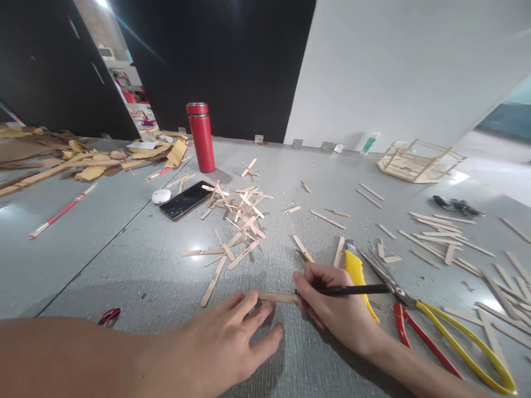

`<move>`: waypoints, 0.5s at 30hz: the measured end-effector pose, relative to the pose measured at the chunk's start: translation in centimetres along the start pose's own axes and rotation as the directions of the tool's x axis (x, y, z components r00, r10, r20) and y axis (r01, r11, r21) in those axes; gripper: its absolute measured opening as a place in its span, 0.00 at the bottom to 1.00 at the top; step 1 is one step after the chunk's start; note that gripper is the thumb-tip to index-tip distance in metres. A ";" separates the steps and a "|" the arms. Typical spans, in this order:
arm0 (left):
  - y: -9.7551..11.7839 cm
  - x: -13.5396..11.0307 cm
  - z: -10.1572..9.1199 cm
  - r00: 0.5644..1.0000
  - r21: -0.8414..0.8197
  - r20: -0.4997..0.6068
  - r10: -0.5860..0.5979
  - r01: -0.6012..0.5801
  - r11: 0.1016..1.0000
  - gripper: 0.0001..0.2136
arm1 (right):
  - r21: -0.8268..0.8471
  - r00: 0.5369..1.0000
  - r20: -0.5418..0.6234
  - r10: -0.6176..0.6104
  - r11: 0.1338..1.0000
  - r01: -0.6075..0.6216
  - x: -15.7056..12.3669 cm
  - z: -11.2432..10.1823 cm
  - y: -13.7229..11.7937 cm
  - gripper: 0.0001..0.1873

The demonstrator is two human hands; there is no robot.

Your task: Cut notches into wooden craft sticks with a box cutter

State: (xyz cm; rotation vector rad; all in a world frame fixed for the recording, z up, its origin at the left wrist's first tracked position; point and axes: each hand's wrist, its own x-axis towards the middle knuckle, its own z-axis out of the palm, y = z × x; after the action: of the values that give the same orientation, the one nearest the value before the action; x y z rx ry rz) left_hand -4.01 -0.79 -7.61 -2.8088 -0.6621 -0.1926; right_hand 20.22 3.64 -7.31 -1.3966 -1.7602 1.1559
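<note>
Pen (pixel 357 289) pinched in our right hand (pixel 336 304), we're likely marking the craft stick (pixel 279 297) beside it, needing our spread left hand (pixel 232 338) steady.

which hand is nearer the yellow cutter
The right. The right hand, gripping a black pen, is right beside the yellow cutter; the left hand is farther off to the left, its fingers by one end of a wooden stick.

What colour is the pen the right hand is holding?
The pen is black; it shows best in the head view.
</note>
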 end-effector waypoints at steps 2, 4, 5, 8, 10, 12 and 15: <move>0.0 0.0 -0.1 1.000 0.006 -0.004 -0.003 0.003 1.000 0.15 | -0.002 0.999 0.033 -0.004 1.000 0.004 0.0 -0.1 0.2 0.24; 0.0 0.1 -0.2 1.000 0.007 -0.001 0.004 -0.004 1.000 0.15 | -0.020 0.997 0.078 -0.015 1.000 0.017 -0.1 -0.1 0.4 0.24; 0.0 0.1 -0.3 1.000 0.005 0.004 0.005 -0.005 1.000 0.15 | -0.028 0.995 0.095 -0.020 0.999 0.022 -0.1 -0.1 0.5 0.24; -0.1 0.2 -0.4 1.000 -0.006 -0.004 0.001 -0.001 1.000 0.14 | -0.037 0.992 0.123 -0.017 0.999 0.021 0.0 -0.1 0.7 0.24; -0.1 0.2 -0.2 1.000 -0.010 -0.009 0.005 -0.005 1.000 0.15 | -0.042 0.992 0.124 -0.015 0.999 0.020 0.0 -0.1 0.8 0.24; 0.0 0.2 0.0 1.000 -0.010 -0.017 0.007 -0.007 1.000 0.15 | -0.055 0.992 0.121 -0.016 0.998 0.023 0.1 0.0 0.9 0.23; 0.1 0.0 0.3 0.999 -0.011 -0.034 0.006 -0.006 1.000 0.15 | -0.072 0.993 0.118 -0.024 0.997 0.032 0.2 0.0 1.1 0.24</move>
State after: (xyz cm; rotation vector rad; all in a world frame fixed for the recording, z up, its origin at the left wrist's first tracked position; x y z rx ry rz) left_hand -3.94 -0.75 -7.92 -2.8112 -0.6468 -0.2432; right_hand 20.68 3.88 -8.35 -1.3668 -1.9157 1.1898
